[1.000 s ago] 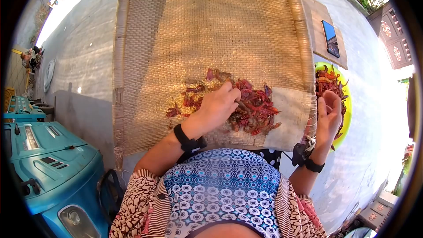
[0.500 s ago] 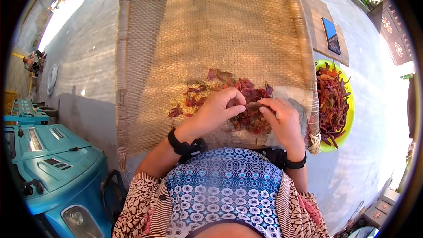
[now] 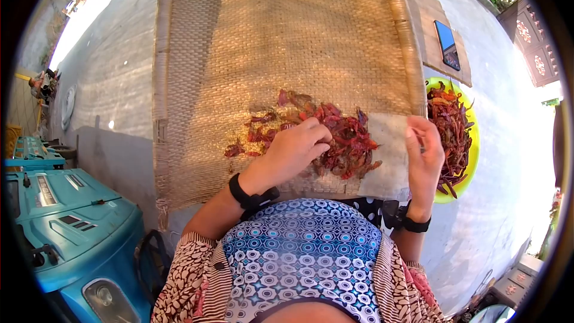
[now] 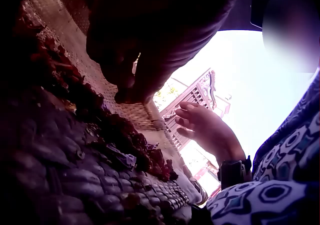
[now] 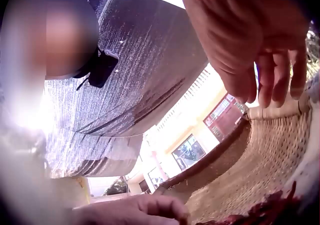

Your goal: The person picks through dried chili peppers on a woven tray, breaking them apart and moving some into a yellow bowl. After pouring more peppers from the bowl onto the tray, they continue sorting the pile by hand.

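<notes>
My left hand (image 3: 296, 152) hovers at a pile of torn dried red chillies (image 3: 344, 143) on a woven bamboo tray (image 3: 287, 48). Its fingers are bent towards the thumb; I cannot tell whether they hold a chilli. In the left wrist view the same hand (image 4: 150, 45) is dark, above the pile. My right hand (image 3: 426, 149) is raised over the tray's right edge, beside a yellow-green bowl (image 3: 474, 149) of whole dried chillies (image 3: 451, 137). In the right wrist view the right hand's fingers (image 5: 281, 77) hang loosely bent, with nothing showing between them.
Pale seeds (image 3: 245, 137) are scattered left of the pile. A light flat sheet (image 3: 391, 149) lies at the tray's near right corner. Beyond the bowl, a phone (image 3: 446, 45) rests on a board (image 3: 427, 30). A teal vehicle (image 3: 78, 221) stands at the left.
My right hand moved from over the bowl to meet the left hand at the pile, then drew back right to the tray's edge. The left hand stayed over the pile.
</notes>
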### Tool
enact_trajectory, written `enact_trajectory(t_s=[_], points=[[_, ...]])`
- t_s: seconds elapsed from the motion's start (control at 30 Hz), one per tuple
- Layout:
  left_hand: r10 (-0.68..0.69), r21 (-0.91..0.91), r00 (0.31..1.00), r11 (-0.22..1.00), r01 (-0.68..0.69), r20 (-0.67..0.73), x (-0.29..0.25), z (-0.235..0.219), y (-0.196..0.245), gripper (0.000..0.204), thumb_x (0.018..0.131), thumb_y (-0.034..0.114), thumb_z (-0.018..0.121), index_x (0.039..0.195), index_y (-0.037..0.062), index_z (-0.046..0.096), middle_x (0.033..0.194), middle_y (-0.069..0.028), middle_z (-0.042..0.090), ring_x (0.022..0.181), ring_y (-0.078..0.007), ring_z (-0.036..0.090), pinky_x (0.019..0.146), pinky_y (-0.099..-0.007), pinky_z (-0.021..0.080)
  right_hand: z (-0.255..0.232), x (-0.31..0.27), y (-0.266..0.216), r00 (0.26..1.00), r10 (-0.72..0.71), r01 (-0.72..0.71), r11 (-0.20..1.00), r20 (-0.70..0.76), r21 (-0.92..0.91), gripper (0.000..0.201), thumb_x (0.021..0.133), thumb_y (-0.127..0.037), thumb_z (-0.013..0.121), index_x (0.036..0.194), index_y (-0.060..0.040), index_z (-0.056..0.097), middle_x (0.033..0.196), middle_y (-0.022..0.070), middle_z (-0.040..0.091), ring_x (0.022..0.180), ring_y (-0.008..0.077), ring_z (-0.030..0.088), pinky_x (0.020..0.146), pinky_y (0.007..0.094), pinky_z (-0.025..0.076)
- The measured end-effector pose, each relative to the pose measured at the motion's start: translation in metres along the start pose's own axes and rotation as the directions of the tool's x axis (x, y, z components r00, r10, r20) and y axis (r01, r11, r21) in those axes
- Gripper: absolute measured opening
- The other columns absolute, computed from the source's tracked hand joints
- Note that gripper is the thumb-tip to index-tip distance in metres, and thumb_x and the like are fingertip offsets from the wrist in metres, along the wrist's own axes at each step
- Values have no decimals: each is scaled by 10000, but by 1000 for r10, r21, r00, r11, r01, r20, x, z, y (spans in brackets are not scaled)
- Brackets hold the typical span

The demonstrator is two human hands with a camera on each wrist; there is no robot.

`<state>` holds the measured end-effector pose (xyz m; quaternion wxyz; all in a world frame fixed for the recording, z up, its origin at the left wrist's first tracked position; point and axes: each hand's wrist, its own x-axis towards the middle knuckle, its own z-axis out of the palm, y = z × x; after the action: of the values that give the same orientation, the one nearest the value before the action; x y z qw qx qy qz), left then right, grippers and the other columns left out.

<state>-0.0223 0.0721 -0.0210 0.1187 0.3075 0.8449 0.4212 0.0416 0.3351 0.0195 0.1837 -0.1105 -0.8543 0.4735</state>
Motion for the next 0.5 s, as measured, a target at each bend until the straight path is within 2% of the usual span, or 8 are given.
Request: enact_trajectory(t_s=[0.07, 0.13, 0.23, 0.27, 0.33, 0.37, 0.43, 0.5], points=[[-40, -65, 997, 997, 36, -71, 0, -3, 4, 145, 895, 145, 688, 1015, 98, 620, 934, -73, 603, 821, -256, 640, 707, -380, 520, 24, -6, -15, 959, -62, 43, 996, 278, 73, 240, 921, -124, 686, 1144, -40, 664, 1006, 69, 693, 850, 173, 661, 727, 308, 514], [-147, -156, 983, 979, 130, -106, 0, -6, 13, 132, 927, 138, 671, 1031, 79, 616, 910, -57, 627, 778, -199, 640, 680, -340, 514, 36, -10, -34, 842, -19, 43, 999, 540, -31, 283, 921, -130, 692, 1178, -21, 646, 913, 58, 704, 785, 145, 641, 718, 280, 509], [-292, -649, 956, 720, 244, 36, -2, -2, 6, 124, 963, 132, 647, 1046, 46, 615, 913, -19, 627, 731, -105, 603, 651, -277, 493, 60, -15, -31, 788, -31, 4, 999, 615, 45, 272, 903, -250, 704, 1096, -62, 672, 795, 76, 700, 690, 234, 663, 668, 339, 520], [-275, -706, 959, 667, 240, 66, -2, -1, 3, 134, 980, 147, 631, 1071, 51, 608, 903, 2, 620, 722, -85, 586, 648, -251, 484, 60, -14, -31, 766, -25, 37, 999, 642, -5, 250, 908, -296, 693, 989, -61, 674, 747, 104, 678, 675, 266, 661, 648, 367, 507], [-238, -806, 964, 544, 235, 121, -1, 0, -2, 158, 1014, 177, 597, 1122, 61, 596, 885, 43, 606, 705, -43, 552, 642, -199, 467, 65, -16, -23, 756, 0, -21, 1000, 654, 23, 234, 909, -286, 691, 936, -54, 664, 735, 127, 660, 671, 285, 656, 630, 380, 494], [-253, -794, 960, 555, 246, 120, -2, 0, -2, 164, 1008, 175, 606, 1118, 55, 600, 893, 37, 606, 709, -47, 554, 645, -203, 469, 66, -17, -20, 750, 14, -50, 998, 661, 36, 231, 910, -280, 689, 910, -51, 659, 729, 138, 652, 669, 294, 653, 621, 387, 488], [-280, -771, 953, 579, 266, 119, -1, 1, -1, 175, 994, 172, 623, 1110, 43, 607, 909, 27, 605, 716, -55, 558, 649, -210, 473, 55, -15, -26, 823, 3, 29, 998, 568, -48, 209, 914, -256, 684, 905, -49, 658, 734, 157, 638, 656, 312, 633, 609, 397, 478], [-183, -457, 982, 878, 143, -46, 0, 3, -3, 174, 964, 160, 643, 1096, 49, 619, 938, -4, 603, 736, -112, 592, 660, -253, 499, 40, -10, -18, 895, -18, 75, 991, 446, -111, 203, 928, -243, 676, 900, -43, 650, 718, 142, 626, 629, 282, 618, 590, 382, 470]])
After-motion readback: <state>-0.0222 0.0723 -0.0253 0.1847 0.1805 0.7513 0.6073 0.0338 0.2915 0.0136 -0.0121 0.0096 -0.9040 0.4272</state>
